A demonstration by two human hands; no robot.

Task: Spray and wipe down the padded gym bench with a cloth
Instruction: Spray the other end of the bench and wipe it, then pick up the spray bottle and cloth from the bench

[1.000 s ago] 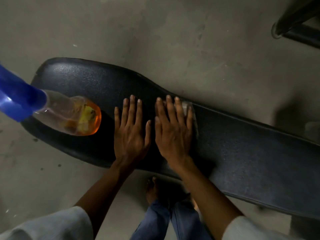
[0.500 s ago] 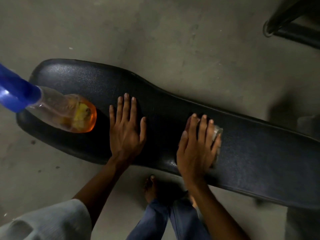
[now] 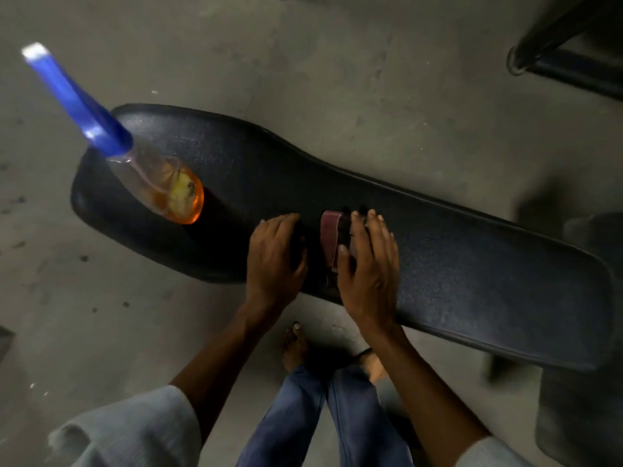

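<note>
one spray bottle (image 3: 161, 183) with a blue top stands at the left end of the black padded bench (image 3: 472, 281); no label on it can be read. the left hand (image 3: 273, 261) rests on the pad with its fingers curled under, holding nothing visible. just right, the right hand (image 3: 369, 267) lies with straight fingers on one reddish cloth (image 3: 329, 237), mostly hidden beneath it. two bare feet show on the floor (image 3: 303, 62).

The left hand (image 3: 274, 256) hides its own curled fingertips.
</note>
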